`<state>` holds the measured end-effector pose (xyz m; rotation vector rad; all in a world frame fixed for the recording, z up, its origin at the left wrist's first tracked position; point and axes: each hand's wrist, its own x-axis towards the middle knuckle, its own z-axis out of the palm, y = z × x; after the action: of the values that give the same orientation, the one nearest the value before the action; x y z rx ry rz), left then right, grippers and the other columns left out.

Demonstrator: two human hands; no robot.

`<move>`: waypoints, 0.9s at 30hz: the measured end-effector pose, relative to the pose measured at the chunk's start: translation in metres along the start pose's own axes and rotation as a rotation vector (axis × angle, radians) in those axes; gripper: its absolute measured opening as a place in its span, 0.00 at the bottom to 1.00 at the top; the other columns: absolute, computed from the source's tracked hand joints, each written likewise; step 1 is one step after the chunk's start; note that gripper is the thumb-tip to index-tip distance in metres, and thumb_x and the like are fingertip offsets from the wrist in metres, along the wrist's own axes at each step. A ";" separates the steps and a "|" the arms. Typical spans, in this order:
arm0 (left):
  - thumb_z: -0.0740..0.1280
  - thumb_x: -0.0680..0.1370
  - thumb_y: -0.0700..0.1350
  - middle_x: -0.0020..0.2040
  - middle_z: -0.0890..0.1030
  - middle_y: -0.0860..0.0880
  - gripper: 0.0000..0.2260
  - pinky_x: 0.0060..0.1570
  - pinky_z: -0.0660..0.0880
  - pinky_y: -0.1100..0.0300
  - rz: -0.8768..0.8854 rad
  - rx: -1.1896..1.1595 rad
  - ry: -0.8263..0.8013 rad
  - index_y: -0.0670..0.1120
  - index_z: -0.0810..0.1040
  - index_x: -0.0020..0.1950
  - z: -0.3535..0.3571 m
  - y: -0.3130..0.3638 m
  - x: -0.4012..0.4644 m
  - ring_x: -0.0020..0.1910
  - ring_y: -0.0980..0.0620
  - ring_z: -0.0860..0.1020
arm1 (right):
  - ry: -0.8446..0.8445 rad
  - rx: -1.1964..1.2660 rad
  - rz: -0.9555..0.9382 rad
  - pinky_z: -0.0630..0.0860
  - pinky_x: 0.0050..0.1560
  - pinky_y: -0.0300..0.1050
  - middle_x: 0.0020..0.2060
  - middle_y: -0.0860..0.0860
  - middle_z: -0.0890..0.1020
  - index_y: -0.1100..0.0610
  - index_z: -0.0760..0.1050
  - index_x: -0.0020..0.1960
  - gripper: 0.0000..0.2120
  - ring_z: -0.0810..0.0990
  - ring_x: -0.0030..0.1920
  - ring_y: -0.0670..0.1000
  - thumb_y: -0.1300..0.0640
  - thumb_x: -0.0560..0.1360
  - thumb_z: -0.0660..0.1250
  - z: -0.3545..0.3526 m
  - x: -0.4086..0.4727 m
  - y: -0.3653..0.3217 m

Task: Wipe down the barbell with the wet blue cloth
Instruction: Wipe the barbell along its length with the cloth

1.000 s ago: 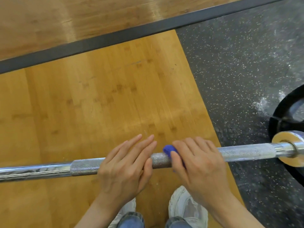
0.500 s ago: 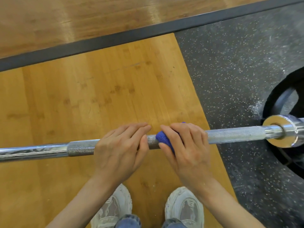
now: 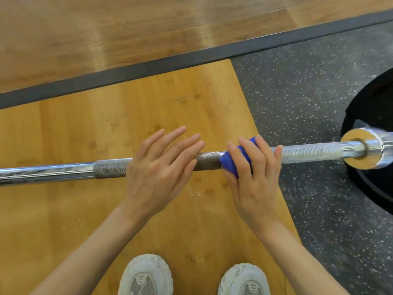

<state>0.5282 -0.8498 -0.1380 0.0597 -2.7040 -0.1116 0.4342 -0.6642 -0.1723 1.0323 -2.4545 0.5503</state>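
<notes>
A steel barbell (image 3: pixel 308 153) runs left to right across the view, knurled in the middle and smooth chrome at the left. The blue cloth (image 3: pixel 234 162) is wrapped over the bar under my right hand (image 3: pixel 255 177), whose fingers curl over it and press it to the knurling. My left hand (image 3: pixel 157 167) rests on the bar just left of the cloth, palm down, fingers straight and spread past the bar. A short dark, wet-looking stretch of knurling shows between the two hands.
A black weight plate (image 3: pixel 372 116) sits on the bar's chrome sleeve (image 3: pixel 361 147) at the right edge. Below lies a bamboo platform (image 3: pixel 106 128), speckled rubber flooring (image 3: pixel 297 92) to the right, a dark border strip (image 3: pixel 148 69) behind. Two grey shoes (image 3: pixel 146 275) stand near the bottom.
My left hand's fingers have straightened from curled over the bar to flat and spread. My right hand with the cloth has slid right along the bar, uncovering a dark stretch of knurling.
</notes>
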 end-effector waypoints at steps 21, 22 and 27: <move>0.51 0.87 0.49 0.70 0.76 0.55 0.19 0.57 0.64 0.55 -0.206 0.051 -0.028 0.49 0.74 0.74 0.020 -0.009 0.031 0.61 0.52 0.73 | 0.041 0.028 0.006 0.51 0.79 0.59 0.73 0.52 0.66 0.53 0.64 0.74 0.19 0.61 0.75 0.61 0.55 0.84 0.60 0.042 0.044 -0.006; 0.51 0.87 0.49 0.70 0.76 0.55 0.19 0.58 0.64 0.55 -0.209 0.046 -0.027 0.49 0.75 0.73 0.020 -0.010 0.032 0.62 0.52 0.73 | 0.033 0.017 -0.040 0.54 0.78 0.60 0.73 0.52 0.66 0.52 0.63 0.75 0.23 0.62 0.75 0.60 0.57 0.82 0.65 0.046 0.045 -0.016; 0.52 0.87 0.48 0.69 0.78 0.55 0.19 0.59 0.64 0.55 -0.236 0.019 -0.012 0.49 0.76 0.72 0.023 -0.012 0.039 0.62 0.51 0.75 | 0.019 -0.077 -0.131 0.49 0.80 0.55 0.74 0.51 0.67 0.52 0.62 0.76 0.23 0.63 0.76 0.57 0.58 0.83 0.63 0.040 0.053 0.010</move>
<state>0.4838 -0.8626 -0.1433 0.3850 -2.7002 -0.1567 0.3838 -0.7084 -0.1805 1.1412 -2.3515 0.4188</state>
